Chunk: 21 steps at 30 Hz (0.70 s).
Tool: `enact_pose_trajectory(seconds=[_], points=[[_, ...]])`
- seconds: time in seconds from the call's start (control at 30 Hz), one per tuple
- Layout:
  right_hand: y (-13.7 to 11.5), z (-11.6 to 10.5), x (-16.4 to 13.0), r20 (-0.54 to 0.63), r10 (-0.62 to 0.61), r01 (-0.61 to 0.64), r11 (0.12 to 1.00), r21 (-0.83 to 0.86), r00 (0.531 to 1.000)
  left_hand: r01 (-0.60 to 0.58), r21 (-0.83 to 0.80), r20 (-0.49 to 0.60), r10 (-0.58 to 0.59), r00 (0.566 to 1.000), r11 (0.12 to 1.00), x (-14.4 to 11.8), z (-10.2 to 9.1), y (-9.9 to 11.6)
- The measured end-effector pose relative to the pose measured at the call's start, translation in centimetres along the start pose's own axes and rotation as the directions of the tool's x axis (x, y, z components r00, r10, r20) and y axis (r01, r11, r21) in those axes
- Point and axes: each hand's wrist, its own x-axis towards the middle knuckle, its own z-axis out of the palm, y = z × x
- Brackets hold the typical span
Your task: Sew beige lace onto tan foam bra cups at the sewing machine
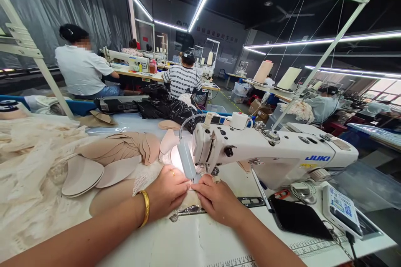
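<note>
Beneath the lit head of a white JUKI sewing machine (pixel 278 150), my two hands meet close to the needle. My left hand (pixel 166 190), with a gold bangle and a ring, is closed on pale lace fabric (pixel 143 180) that spreads out to its left. From the other side my right hand (pixel 217 198) presses its thumb and fingertips together on the same fabric. Between the hands only a small strip shows, and the fingertips partly hide it. A small grey lamp (pixel 187 160) on a bendable neck shines on this spot.
Beige cup-shaped pieces (pixel 117 148) lie stacked at the left, beside heaped cream lace (pixel 28 175). On the right are a black phone (pixel 299 217), a white pen-like stick (pixel 260 190) and a white control box (pixel 341 208). Black plastic bags (pixel 166 104) lie behind. Co-workers sit farther off.
</note>
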Motion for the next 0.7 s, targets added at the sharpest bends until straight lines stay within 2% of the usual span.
enact_pose_trajectory(seconds=[0.37, 0.53, 0.7], points=[[-0.05, 0.13, 0.05, -0.019, 0.007, -0.007, 1.0, -0.002, 1.0, 0.01, 0.067, -0.008, -0.01, 1.0, 0.998, 0.19, 0.2, 0.18], [-0.06, 0.32, 0.08, -0.075, -0.011, 0.011, 1.0, -0.009, 0.997, 0.033, 0.085, 0.03, -0.035, 0.999, 0.996, 0.2, 0.24, 0.0], [-0.35, 0.28, 0.18, -0.061, 0.013, -0.015, 0.999, -0.038, 0.998, 0.07, 0.087, 0.058, -0.075, 0.996, 0.994, 0.08, 0.84, -0.58]])
